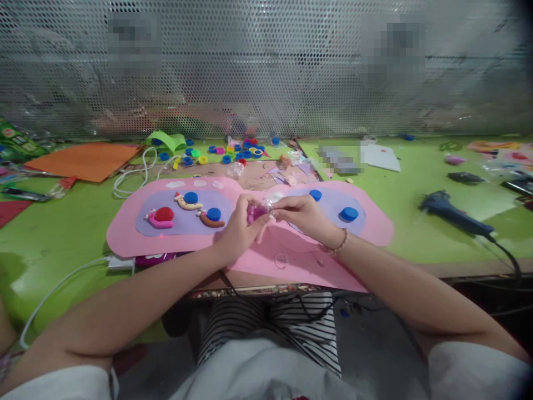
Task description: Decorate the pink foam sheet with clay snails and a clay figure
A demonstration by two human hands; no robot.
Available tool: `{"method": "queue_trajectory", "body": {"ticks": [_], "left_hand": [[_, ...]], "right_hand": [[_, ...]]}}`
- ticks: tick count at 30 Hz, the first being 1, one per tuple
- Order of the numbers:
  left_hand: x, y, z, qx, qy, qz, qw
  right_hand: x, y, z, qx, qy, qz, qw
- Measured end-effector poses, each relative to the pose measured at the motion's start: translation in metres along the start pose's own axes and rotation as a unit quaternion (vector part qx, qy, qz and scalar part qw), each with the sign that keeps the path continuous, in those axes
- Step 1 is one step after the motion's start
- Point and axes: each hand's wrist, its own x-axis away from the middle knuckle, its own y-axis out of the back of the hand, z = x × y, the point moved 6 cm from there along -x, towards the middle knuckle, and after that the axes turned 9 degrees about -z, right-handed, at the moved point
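Note:
Both hands meet over the middle of a pink paper cutout (120, 230). My left hand (237, 230) is closed around a lump of purple modelling clay (255, 213) in clear plastic wrap (267, 204). My right hand (306, 216) pinches the wrap, its fingertips against the left ones. Left on the cutout lie three clay snails with bottle-cap shells: a pink snail (161, 224), a cream snail (192, 206) and a brown snail (214, 224). To the right, a blue cap (349, 214) and another blue cap (315, 195) rest on a lilac oval (333, 208).
A glue gun (453, 214) with its cable lies at the right. Loose bottle caps (245, 151) are scattered at the back, before a perforated metal screen (266, 66). Orange paper (85, 161) and a white cable (145, 172) lie at the left.

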Motion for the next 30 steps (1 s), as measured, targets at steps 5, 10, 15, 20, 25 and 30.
{"method": "queue_trajectory", "body": {"ticks": [5, 10, 15, 20, 25, 30], "left_hand": [[0.002, -0.004, 0.002, 0.043, 0.054, 0.019, 0.997], [0.004, -0.01, 0.008, 0.062, 0.064, 0.063, 0.994], [0.004, -0.014, 0.016, 0.101, 0.103, 0.09, 0.985], [0.003, -0.015, 0.018, 0.166, 0.125, 0.08, 0.975], [0.002, -0.013, 0.019, 0.193, 0.13, 0.049, 0.971], [0.0, -0.011, 0.014, 0.203, 0.143, 0.037, 0.968]], "right_hand": [[0.002, -0.001, 0.003, 0.073, 0.043, 0.009, 0.996], [0.006, -0.007, 0.013, 0.163, 0.209, 0.013, 0.964], [0.011, -0.009, 0.021, 0.189, 0.293, 0.012, 0.937], [0.009, -0.009, 0.026, 0.198, 0.289, 0.021, 0.936], [0.009, -0.008, 0.029, 0.185, 0.293, 0.034, 0.937], [0.006, -0.001, 0.025, 0.151, 0.266, 0.028, 0.952]]}}
